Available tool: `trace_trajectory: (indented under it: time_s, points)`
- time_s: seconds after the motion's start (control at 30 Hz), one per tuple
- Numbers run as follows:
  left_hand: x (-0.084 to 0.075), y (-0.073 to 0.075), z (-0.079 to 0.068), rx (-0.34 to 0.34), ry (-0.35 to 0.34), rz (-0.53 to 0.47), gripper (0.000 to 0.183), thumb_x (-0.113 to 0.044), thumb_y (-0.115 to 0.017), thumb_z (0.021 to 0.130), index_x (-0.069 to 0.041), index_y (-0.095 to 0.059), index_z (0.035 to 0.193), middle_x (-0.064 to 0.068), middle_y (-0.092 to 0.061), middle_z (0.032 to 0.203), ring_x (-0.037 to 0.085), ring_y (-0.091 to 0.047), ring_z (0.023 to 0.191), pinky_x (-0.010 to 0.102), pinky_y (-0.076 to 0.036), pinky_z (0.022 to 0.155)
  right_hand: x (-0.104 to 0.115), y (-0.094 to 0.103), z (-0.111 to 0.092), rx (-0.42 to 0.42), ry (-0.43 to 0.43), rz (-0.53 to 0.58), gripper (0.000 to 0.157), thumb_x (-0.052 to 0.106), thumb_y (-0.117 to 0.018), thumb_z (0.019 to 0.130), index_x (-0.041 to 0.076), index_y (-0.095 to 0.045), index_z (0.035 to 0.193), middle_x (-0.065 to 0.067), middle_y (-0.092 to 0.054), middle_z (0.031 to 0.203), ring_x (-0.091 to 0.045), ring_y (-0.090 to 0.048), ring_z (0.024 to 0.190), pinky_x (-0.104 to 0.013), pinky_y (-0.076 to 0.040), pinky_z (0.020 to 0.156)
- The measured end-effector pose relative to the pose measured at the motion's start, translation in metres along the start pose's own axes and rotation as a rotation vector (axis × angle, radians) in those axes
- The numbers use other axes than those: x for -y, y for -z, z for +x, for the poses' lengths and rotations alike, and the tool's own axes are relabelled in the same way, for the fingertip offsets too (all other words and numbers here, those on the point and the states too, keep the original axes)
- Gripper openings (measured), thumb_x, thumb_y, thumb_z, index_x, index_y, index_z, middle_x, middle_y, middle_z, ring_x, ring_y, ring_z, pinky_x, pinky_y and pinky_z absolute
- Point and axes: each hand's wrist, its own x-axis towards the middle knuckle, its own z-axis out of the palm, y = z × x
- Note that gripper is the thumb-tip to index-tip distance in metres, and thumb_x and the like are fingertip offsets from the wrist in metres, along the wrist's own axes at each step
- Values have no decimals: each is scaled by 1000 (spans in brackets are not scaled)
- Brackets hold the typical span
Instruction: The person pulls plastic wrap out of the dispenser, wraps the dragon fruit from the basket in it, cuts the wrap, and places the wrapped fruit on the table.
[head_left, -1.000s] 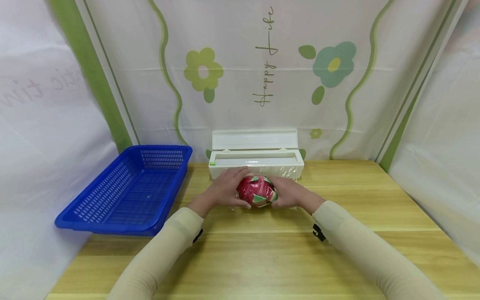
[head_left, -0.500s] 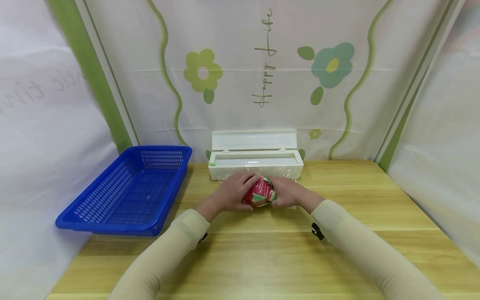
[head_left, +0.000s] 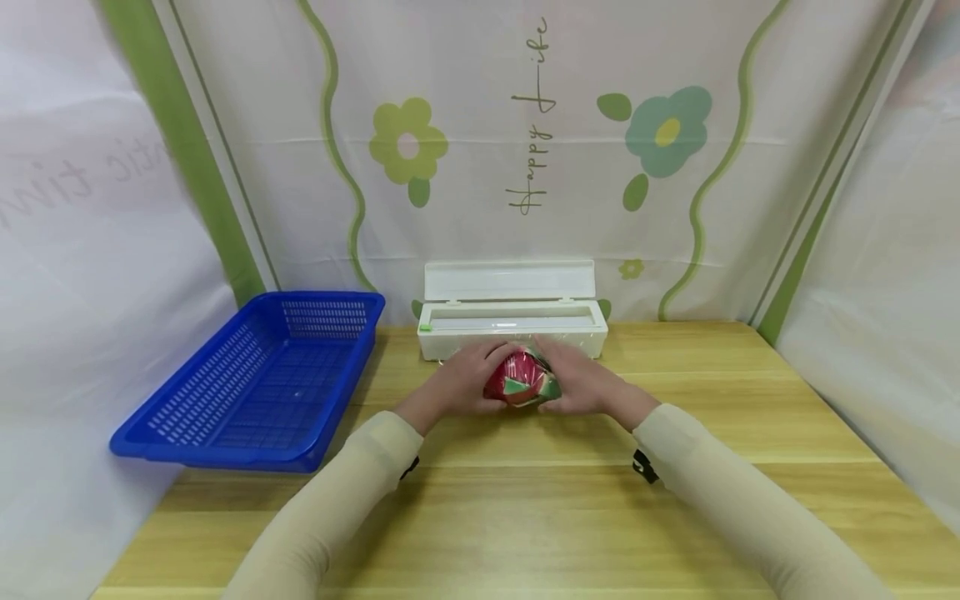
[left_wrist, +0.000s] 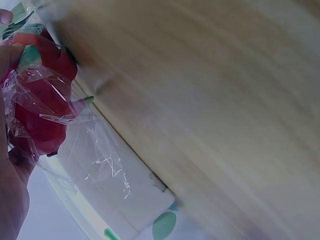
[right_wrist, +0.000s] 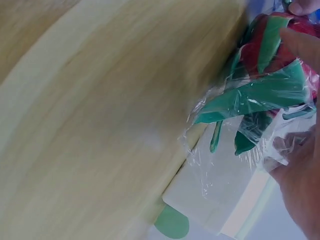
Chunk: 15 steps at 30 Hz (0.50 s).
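Observation:
A red dragon fruit [head_left: 519, 375] with green scales is held between both hands in front of the white box, partly covered by clear cling film [left_wrist: 55, 117]. My left hand [head_left: 467, 379] grips its left end, fingers over the top and thumb on the near side. From the other end my right hand [head_left: 581, 382] holds it the same way, over the green scales [right_wrist: 255, 95]. Loose, crinkled film trails off both ends in the wrist views. Palms and fingers hide much of the fruit's two ends.
Right behind the hands stands a white cling film dispenser [head_left: 513, 342], its lid [head_left: 510, 281] raised and a small green slider [head_left: 425, 328] at its left. A blue plastic basket [head_left: 330, 417] sits at the left of the wooden table [head_left: 517, 517]. Printed curtains enclose the back and sides.
My left hand has slid a little to the right over the fruit's left end. The right hand has shifted slightly, and the fruit has turned and moved a bit to the right.

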Motion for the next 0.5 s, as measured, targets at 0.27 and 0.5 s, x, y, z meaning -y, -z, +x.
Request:
trace_trajectory:
  time_s: [0.27, 0.5]
  points:
    - [6, 2, 1, 29, 13, -42, 90, -43, -80, 78, -12, -33, 148, 8, -41, 145, 22, -44, 129, 36, -39, 104, -1, -4, 2, -19, 52, 18, 116, 37, -89, 69, -2, -17, 151, -19, -35, 149, -33, -36, 135, -46, -30, 110]
    - [10, -1, 3, 7, -2, -92, 89, -41, -81, 77, -12, -34, 147, 8, -42, 143, 21, -44, 127, 34, -42, 102, 0, -10, 7, -44, 40, 37, 98, 22, -86, 74, 2, -27, 149, -15, -48, 140, -27, -47, 127, -42, -38, 105]
